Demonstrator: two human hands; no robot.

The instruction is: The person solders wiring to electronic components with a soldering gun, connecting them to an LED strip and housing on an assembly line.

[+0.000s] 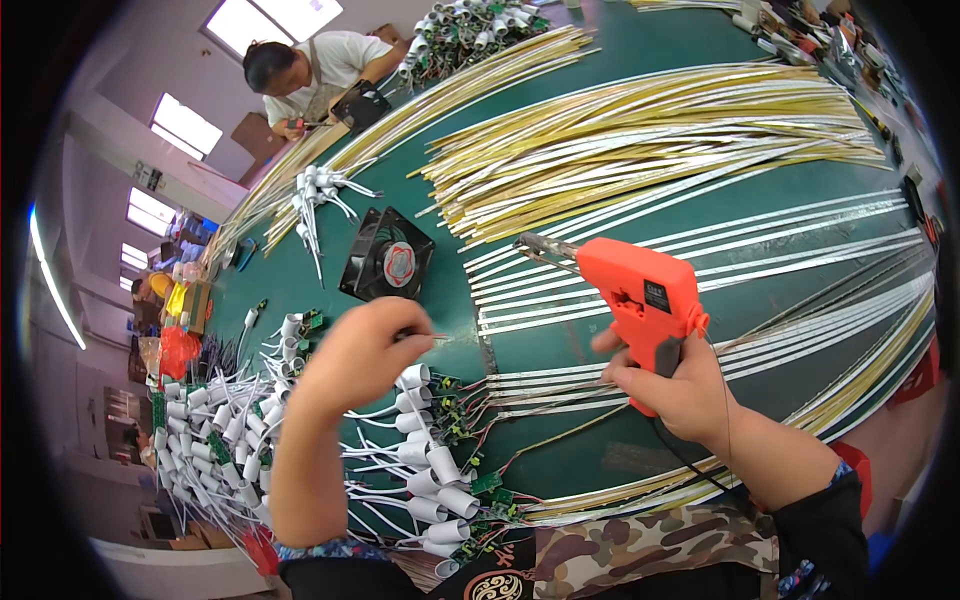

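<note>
My right hand [672, 385] grips an orange soldering gun [640, 275] by its handle. Its metal tip [540, 246] points left, over the ends of the white LED strips [560, 318] laid side by side on the green table. My left hand [375, 345] is closed in a pinch, held above the table in front of a black fan [387, 258]. A small dark thing and a thin reddish wire-like end show at its fingertips; most of it is hidden. Below that hand lie white plastic lamp caps [425, 485] with small circuit boards [488, 484] and wires.
A thick bundle of yellow and white strips [650, 135] covers the far right. More lamp caps with white cables [215, 440] pile up at the left. Across the table a person [320, 75] works beside another heap of caps [470, 35]. The gun's black cord [690, 465] hangs near my right forearm.
</note>
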